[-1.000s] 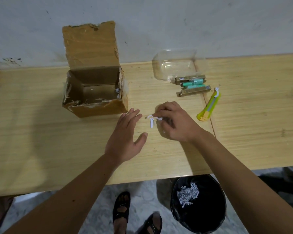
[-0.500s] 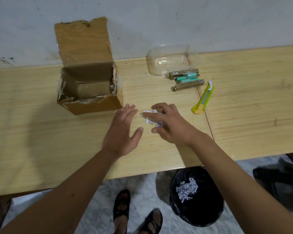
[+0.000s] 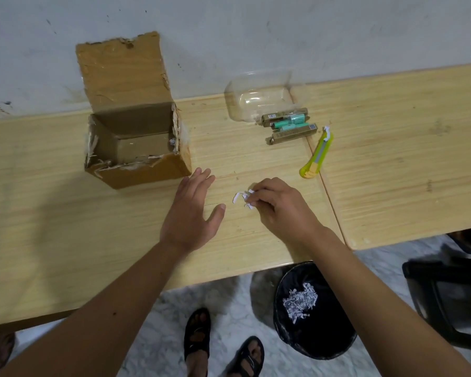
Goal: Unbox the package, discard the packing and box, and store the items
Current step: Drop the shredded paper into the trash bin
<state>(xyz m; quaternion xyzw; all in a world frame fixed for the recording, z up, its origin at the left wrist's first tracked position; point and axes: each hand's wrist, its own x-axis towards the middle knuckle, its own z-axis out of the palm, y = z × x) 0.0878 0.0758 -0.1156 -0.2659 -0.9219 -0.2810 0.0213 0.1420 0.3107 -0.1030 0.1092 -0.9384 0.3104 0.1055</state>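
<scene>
Plain room: scuffed wall (image 3: 310,36), wooden table (image 3: 65,213)

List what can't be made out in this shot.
- Head view: print on the gold and green items is too small to read.
- Cardboard box: its near wall hides part of the floor inside.
- Paper shreds: the right hand covers part of them.
- Dark object: cut off by the right edge, blurred.
- Bin: the right forearm hides part of it.

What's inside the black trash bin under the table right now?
A clump of shredded white paper strips lies in the round black bin. The right forearm and table edge cover part of its opening, so anything there is hidden.
</scene>
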